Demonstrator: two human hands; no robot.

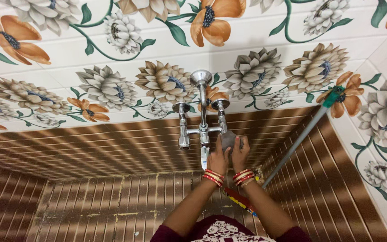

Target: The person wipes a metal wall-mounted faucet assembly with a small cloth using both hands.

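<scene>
1. The grey scrub pad (pixel 227 140) sits flat against the right-hand valve of the chrome wall tap (pixel 202 130), just under that valve's round wall flange, so it's directly ahead of my hands, up at fingertip level and not off to either side.

2. My right hand (pixel 240 152) is the nearer one: its fingers are curled onto the pad's right edge and pressing it to the metal. How tightly they're closed, I can't really tell from here.

3. My left hand (pixel 218 157) is right beside it, touching, fingers reaching up along the pad's left side near the spout. It looks partly curled, but whether it grips the pad or just steadies it is hard to say.

4. The tap body's long axis runs side to side between the two valves, with the centre pipe running straight away from me up the wall.

5. Further out: a long grey pole with a green end (pixel 307 130) leans diagonally across the corner to my right, against the brown striped tiles (pixel 90 148), with the flower-pattern tiles (pixel 108 85) beyond.
</scene>
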